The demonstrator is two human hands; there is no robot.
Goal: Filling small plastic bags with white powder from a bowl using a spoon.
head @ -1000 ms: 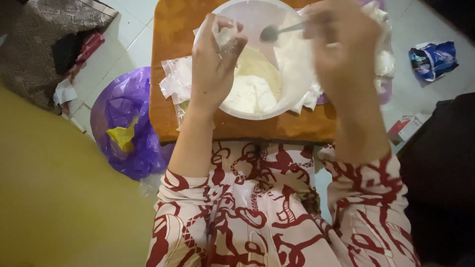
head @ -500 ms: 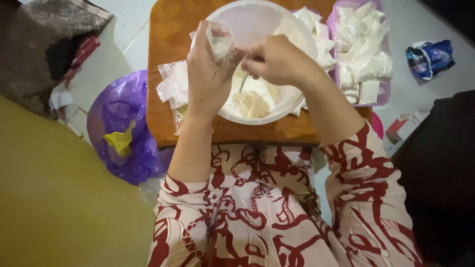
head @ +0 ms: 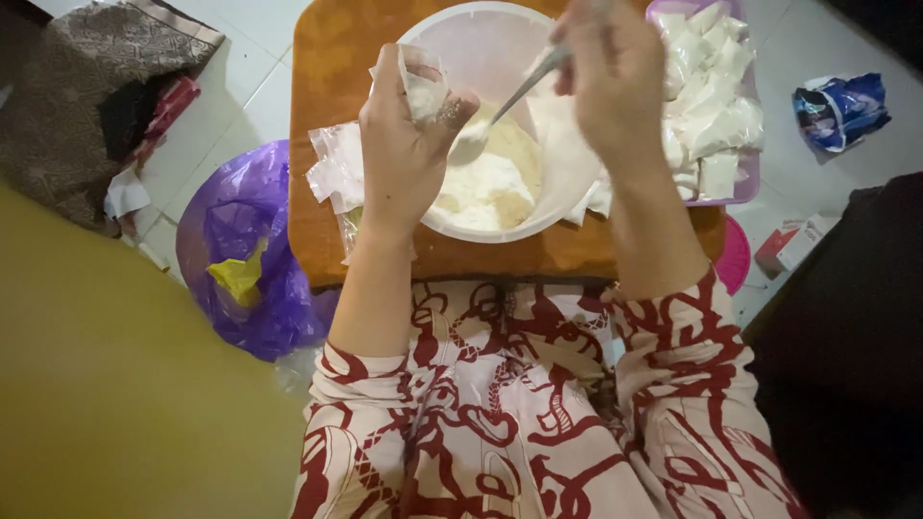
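At frame top centre, my left hand [head: 404, 144] pinched a small clear bag [head: 423, 88] open over the white bowl [head: 461, 43]; my right hand [head: 615, 77] gripped a loaded spoon [head: 500, 115] beside it.

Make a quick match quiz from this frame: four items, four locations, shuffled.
Items:
1. spoon
2. small clear bag
3. purple plastic bag
4. filled packets

Locations:
A. on the floor beside the wooden board
B. in the left hand
C. in the purple tray
D. in the right hand, over the white bowl

Pairs: 1-D, 2-B, 3-A, 4-C
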